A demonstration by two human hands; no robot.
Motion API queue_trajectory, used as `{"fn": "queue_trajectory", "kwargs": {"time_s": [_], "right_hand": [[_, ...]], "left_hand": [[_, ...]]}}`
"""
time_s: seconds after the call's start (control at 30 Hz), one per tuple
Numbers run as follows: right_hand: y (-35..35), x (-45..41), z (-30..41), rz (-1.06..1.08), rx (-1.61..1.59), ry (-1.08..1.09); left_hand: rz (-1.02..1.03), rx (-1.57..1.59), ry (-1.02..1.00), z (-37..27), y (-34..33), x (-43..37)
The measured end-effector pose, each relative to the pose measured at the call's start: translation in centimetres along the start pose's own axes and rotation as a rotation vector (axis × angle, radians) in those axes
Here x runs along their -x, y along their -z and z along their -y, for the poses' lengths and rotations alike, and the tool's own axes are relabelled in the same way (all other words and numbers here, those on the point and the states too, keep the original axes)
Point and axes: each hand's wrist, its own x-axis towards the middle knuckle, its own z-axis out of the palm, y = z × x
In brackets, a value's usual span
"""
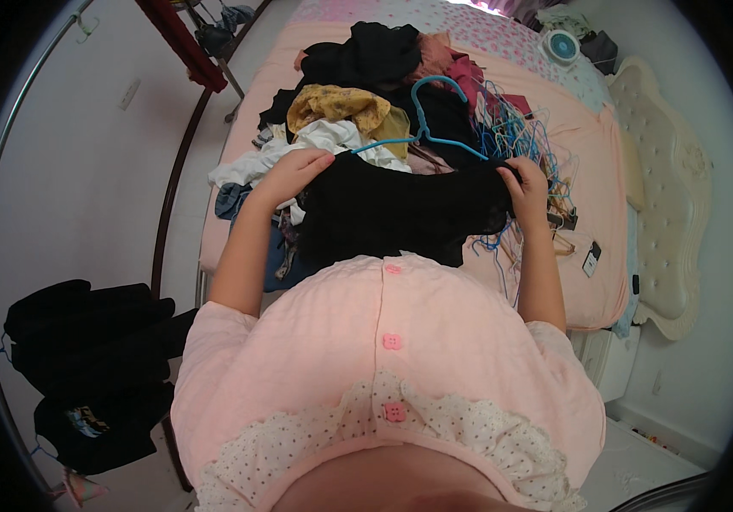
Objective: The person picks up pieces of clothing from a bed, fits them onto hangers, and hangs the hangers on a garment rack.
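Note:
A black garment is stretched between my two hands in front of my chest. My left hand grips its left shoulder, and my right hand grips the right one. A blue clothes hanger rises from the neckline, its hook upward and its arm ends running into the shoulders. The lower part of the garment is hidden by my pink shirt. Just beyond it lies a heap of clothes, with a white garment, a yellow patterned garment and black clothing.
Many tangled wire hangers lie on the bed at the right, near a black-and-white tag. A small fan stands by the tufted headboard. At the left, black clothes hang from a metal rail.

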Motion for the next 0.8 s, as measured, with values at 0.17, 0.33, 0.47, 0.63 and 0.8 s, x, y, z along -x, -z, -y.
{"fn": "queue_trajectory", "kwargs": {"time_s": [0.17, 0.33, 0.47, 0.63, 0.8], "right_hand": [[0.4, 0.5, -0.6, -0.014, 0.016, -0.025], [0.6, 1.0, -1.0, 0.026, -0.006, -0.034], [0.3, 1.1, -0.7, -0.002, -0.029, -0.021], [0.0, 1.4, -0.4, -0.033, 0.052, -0.076], [0.0, 1.8, -2.0, -0.053, -0.096, -0.155]], "left_hand": [[0.148, -0.055, 0.051, -0.5, -0.3, -0.3], [-0.020, 0.115, 0.051, -0.6, -0.9, -0.2], [-0.163, 0.199, 0.055, 0.1, -1.2, -0.3], [-0.238, 0.032, -0.171, -0.7, -1.6, -0.3], [-0.313, -0.376, -0.328, -1.9, -2.3, -0.2]]}}
